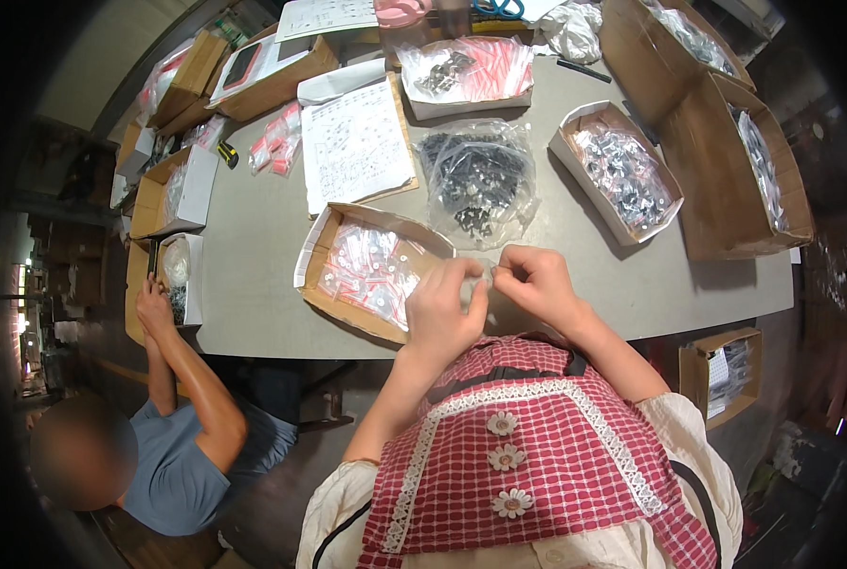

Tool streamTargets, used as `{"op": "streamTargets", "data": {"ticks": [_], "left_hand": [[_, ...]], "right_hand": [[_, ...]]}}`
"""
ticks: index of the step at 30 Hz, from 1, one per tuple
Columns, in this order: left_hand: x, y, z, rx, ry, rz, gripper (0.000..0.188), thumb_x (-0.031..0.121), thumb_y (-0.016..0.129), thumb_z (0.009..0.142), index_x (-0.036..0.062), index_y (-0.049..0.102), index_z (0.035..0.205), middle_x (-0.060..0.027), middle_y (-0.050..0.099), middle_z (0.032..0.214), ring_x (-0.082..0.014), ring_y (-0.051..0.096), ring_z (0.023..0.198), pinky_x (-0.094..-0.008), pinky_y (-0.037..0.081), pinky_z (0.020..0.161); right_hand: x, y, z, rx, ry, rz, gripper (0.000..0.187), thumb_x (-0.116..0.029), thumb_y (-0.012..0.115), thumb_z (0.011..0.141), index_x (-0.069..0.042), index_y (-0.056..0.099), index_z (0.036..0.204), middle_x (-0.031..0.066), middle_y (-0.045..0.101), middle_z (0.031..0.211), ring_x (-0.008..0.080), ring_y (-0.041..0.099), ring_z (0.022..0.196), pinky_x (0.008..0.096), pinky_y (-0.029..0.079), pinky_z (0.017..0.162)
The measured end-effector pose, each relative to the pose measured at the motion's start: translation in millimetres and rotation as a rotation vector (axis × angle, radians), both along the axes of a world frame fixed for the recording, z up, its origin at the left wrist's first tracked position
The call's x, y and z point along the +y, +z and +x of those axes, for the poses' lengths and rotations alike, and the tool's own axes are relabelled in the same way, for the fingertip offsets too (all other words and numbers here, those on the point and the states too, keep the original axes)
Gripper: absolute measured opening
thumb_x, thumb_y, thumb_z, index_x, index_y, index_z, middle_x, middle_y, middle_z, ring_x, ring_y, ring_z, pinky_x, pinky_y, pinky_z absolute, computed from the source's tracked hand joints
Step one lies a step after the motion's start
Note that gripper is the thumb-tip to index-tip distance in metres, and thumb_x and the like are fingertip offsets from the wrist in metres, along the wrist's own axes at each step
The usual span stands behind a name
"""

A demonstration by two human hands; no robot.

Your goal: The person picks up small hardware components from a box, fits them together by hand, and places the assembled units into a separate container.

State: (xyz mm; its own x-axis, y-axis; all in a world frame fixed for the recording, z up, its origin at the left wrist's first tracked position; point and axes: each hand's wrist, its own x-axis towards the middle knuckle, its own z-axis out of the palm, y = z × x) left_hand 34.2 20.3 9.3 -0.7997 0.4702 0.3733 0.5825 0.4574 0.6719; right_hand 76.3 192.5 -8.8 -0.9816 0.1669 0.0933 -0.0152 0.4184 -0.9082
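My left hand [442, 308] and my right hand [540, 283] come close together at the table's near edge. Thumb and fingers of the left hand are closed on what looks like a small clear plastic bag, mostly hidden by the fingers. The right hand pinches at the same spot; what lies in its fingertips is too small to make out. Beside my left hand stands an open cardboard tray [321, 302] holding small clear bags [371, 270] with red edges and pale round parts. Just beyond both hands lies a large clear bag [480, 175] of small black and metal parts.
A box of shiny small parts [622, 175] stands to the right, near tall cardboard boxes [717, 180]. Farther back are a box of red-edged bags [471, 81], a printed sheet [352, 142] and a yellow-black cutter [228, 154]. At the left a co-worker [182, 436] reaches into a box.
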Motion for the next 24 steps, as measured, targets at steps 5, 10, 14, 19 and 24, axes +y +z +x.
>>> {"op": "streamTargets", "data": {"ticks": [5, 10, 14, 19, 24], "left_hand": [[0, -2, -10, 0.117, -0.117, 0.034, 0.034, 0.014, 0.079, 0.078, 0.0029, 0.067, 0.108, -0.0102, 0.071, 0.094, -0.0296, 0.068, 0.088, -0.0377, 0.053, 0.077], [-8, -12, -11, 0.030, -0.088, 0.002, 0.030, 0.016, 0.080, 0.080, 0.0034, 0.069, 0.105, -0.0116, 0.071, 0.096, -0.0306, 0.068, 0.088, -0.0378, 0.053, 0.078], [-9, -16, -11, 0.010, -0.064, 0.008, 0.030, 0.017, 0.081, 0.080, 0.0041, 0.070, 0.103, -0.0118, 0.071, 0.096, -0.0303, 0.068, 0.088, -0.0371, 0.053, 0.076], [-5, -17, -11, 0.020, -0.098, 0.074, 0.029, 0.017, 0.081, 0.080, 0.0045, 0.070, 0.104, -0.0113, 0.072, 0.096, -0.0298, 0.068, 0.086, -0.0366, 0.054, 0.075], [-8, -19, -6, -0.076, -0.091, 0.085, 0.028, 0.016, 0.081, 0.081, 0.0050, 0.070, 0.103, -0.0110, 0.072, 0.095, -0.0288, 0.068, 0.084, -0.0359, 0.054, 0.072]], "right_hand": [[3, 1, -2, -0.288, 0.058, -0.495, 0.020, -0.015, 0.070, 0.084, -0.002, 0.062, 0.072, -0.0003, 0.057, 0.062, 0.0043, 0.053, 0.062, 0.0255, 0.043, 0.055], [20, -12, -20, -0.283, 0.058, -0.261, 0.024, -0.021, 0.070, 0.089, -0.001, 0.065, 0.078, 0.0081, 0.064, 0.067, 0.0184, 0.062, 0.062, 0.0329, 0.048, 0.058], [30, -39, -52, -0.050, 0.037, 0.479, 0.026, -0.025, 0.070, 0.088, -0.002, 0.062, 0.098, 0.0198, 0.065, 0.092, 0.0399, 0.066, 0.079, 0.0463, 0.054, 0.068], [18, -64, -73, -0.003, 0.234, 0.616, 0.027, -0.020, 0.069, 0.086, -0.005, 0.057, 0.105, 0.0186, 0.061, 0.096, 0.0404, 0.066, 0.085, 0.0496, 0.055, 0.071], [31, -64, -68, 0.052, 0.328, 0.518, 0.014, -0.011, 0.064, 0.088, -0.002, 0.061, 0.098, 0.0165, 0.066, 0.086, 0.0350, 0.068, 0.076, 0.0447, 0.055, 0.066]]}}
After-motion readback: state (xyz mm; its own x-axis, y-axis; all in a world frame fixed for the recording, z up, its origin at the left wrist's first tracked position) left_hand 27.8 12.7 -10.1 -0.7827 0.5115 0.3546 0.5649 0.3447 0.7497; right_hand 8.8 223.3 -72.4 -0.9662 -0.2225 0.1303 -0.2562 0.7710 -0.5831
